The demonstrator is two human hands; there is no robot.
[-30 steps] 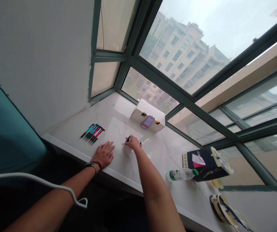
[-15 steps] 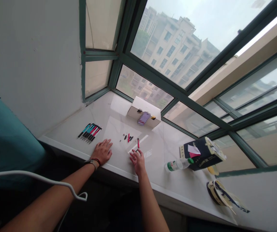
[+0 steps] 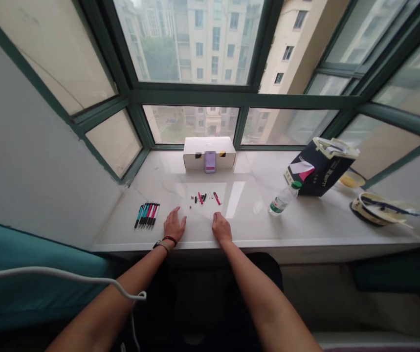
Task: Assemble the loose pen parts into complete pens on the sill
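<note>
My left hand (image 3: 174, 225) rests on the white countertop (image 3: 248, 230) with its fingers spread, holding nothing. To its left lies a row of several pens (image 3: 146, 215) in blue, black and red. My right hand (image 3: 221, 228) is curled closed on the counter; whatever its fingers may hold is hidden. Just beyond it lies a red pen piece (image 3: 217, 198). A second red pen piece (image 3: 200, 197) lies among small black and silver parts (image 3: 195, 199), beyond and between both hands.
A white box (image 3: 210, 145) with a purple card-like item (image 3: 210, 162) on its front stands by the window. To the right are a plastic bottle (image 3: 282, 200), a dark paper bag (image 3: 320, 168) and a visor-like cap (image 3: 373, 208). A white cable (image 3: 66, 275) crosses at left.
My view has levelled and turned. My right hand has drawn back from the small parts, and its loosely open fingers have curled in. My left hand still lies flat near the pens.
</note>
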